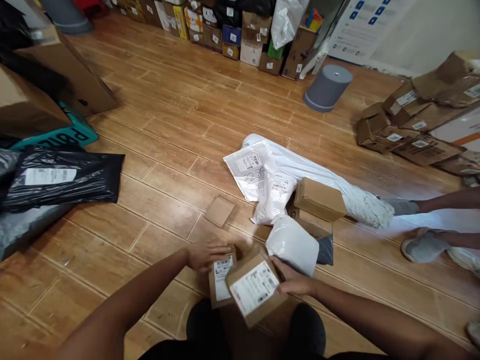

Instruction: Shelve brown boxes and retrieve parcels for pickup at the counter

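Observation:
My right hand point(294, 281) grips the far right edge of a small cardboard box point(255, 289) with a white label, tilted above the floor between my knees. My left hand point(204, 255) rests palm down, fingers curled, on the top of a second labelled cardboard box point(221, 280) lying just left of and partly under the first. A white poly mailer point(293, 245) lies right behind my right hand.
Ahead lie white labelled mailers point(252, 170), two stacked brown boxes point(318, 200), a flat cardboard piece point(219, 211) and a long white bag point(337, 187). Black mailers point(60, 177) sit left, flattened cartons point(408, 130) right, stacked parcels point(225, 25) along the wall, a grey stool point(327, 87). Another person's feet point(423, 245) show right.

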`<act>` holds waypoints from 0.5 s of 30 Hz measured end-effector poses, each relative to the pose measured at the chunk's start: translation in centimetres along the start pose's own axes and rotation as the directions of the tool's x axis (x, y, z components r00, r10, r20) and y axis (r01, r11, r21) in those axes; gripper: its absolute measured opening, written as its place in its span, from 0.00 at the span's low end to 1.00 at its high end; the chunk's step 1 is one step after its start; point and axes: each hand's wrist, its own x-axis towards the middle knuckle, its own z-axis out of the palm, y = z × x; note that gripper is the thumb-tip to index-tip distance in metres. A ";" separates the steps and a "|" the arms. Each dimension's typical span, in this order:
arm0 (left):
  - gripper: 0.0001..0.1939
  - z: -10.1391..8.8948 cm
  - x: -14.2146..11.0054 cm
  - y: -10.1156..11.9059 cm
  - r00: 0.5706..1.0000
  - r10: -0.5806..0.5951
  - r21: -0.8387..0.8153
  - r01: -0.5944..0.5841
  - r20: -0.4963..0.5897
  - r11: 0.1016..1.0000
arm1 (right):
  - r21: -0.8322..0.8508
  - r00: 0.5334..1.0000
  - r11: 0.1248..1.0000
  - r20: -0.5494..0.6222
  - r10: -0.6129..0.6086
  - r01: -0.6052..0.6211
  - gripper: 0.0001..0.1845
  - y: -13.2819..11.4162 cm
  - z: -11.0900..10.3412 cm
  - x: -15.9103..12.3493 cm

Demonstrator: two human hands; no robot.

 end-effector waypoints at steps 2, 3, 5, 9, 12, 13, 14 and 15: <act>0.31 -1.7 -2.1 -1.0 0.836 -0.410 0.001 0.440 -0.364 0.898 | 0.006 0.976 1.000 0.215 -0.025 0.024 0.53 -1.1 0.9 2.4; 0.33 -2.5 -2.3 -1.5 0.680 -0.538 -0.054 0.595 -0.497 0.802 | -0.010 0.960 1.000 0.279 -0.026 0.030 0.54 -1.8 1.9 4.1; 0.41 -4.0 -0.9 -2.3 0.435 -0.658 -0.174 0.738 -0.615 0.651 | -0.127 0.937 0.991 0.349 0.007 0.040 0.53 -3.5 4.4 7.6; 0.57 -5.3 5.3 -3.3 0.330 -0.766 -0.284 0.789 -0.552 0.544 | -0.409 0.979 0.891 0.134 -0.154 0.196 0.36 -6.6 7.5 13.0; 0.59 -5.1 7.2 -4.1 0.357 -0.807 -0.338 0.772 -0.470 0.538 | -0.452 0.893 0.856 -0.235 -0.385 0.250 0.20 -7.3 3.7 12.5; 0.60 -5.1 6.8 -4.3 0.372 -0.812 -0.366 0.753 -0.450 0.548 | -0.441 0.851 0.878 -0.372 -0.369 0.188 0.18 -7.1 1.4 11.4; 0.60 -5.2 6.1 -4.6 0.392 -0.812 -0.398 0.725 -0.433 0.562 | -0.417 0.786 0.904 -0.524 -0.329 0.100 0.19 -6.6 -1.1 10.0; 0.60 -5.4 4.9 -4.7 0.417 -0.807 -0.434 0.689 -0.417 0.580 | -0.364 0.682 0.931 -0.682 -0.264 -0.003 0.22 -5.9 -3.6 8.4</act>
